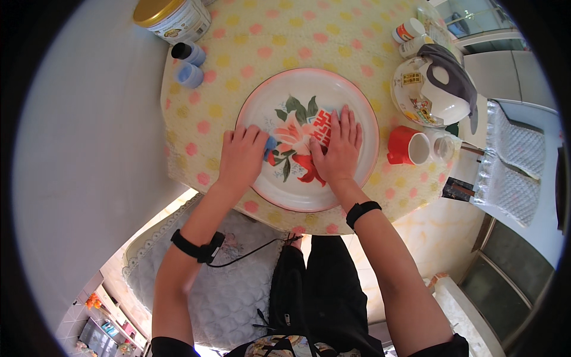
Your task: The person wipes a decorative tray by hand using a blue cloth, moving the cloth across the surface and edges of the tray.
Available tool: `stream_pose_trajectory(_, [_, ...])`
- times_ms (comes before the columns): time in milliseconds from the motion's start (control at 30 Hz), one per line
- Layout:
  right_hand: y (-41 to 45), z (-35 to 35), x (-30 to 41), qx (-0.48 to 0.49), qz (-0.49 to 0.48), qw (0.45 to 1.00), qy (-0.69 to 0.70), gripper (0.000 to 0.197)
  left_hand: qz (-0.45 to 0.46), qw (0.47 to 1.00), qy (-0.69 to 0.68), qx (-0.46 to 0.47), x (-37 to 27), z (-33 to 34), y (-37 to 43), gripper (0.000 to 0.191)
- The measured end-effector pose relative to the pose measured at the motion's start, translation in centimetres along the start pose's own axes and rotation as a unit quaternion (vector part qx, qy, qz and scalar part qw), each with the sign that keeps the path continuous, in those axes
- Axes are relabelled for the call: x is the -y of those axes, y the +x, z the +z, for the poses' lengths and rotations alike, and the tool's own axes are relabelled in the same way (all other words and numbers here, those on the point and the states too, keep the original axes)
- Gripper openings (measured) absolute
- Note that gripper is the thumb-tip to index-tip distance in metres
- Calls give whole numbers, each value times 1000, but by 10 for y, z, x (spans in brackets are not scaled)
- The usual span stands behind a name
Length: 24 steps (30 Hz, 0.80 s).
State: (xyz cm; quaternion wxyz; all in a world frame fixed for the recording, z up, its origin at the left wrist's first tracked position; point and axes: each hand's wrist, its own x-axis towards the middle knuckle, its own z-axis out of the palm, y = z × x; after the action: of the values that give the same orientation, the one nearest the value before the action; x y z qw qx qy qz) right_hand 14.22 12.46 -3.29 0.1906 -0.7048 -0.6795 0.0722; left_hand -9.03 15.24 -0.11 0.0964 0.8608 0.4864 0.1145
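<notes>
A round enamel tray [308, 198] with a pink rim and a painted flower pattern lies on the table in front of me. Over its left part, my left hand [243, 154] is curled around a blue object [270, 146], perhaps a cloth; most of it is hidden under the fingers. My right hand [340, 149] rests palm down on the right side of the tray, fingers extended and slightly apart, holding nothing. It partly covers the red printed symbol [322, 122].
A patterned tablecloth [267, 42] covers the table. A gold-lidded tub [178, 22] and small bluish bottles [189, 73] stand at the far left. On the right are a red mug [407, 145], a clear jar [442, 147], a large bowl-shaped container [410, 91] under grey cloth, and white bottles [409, 31].
</notes>
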Motion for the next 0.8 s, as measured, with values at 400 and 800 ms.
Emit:
stream_pose_trajectory(400, [-1,2,1,14,2,1000,1,76,52,994,94,-35,26,-4,49,19])
stream_pose_trajectory(800, [-1,-1,-5,33,-2,999,0,76,87,994,24,54,7,-26,-21,20])
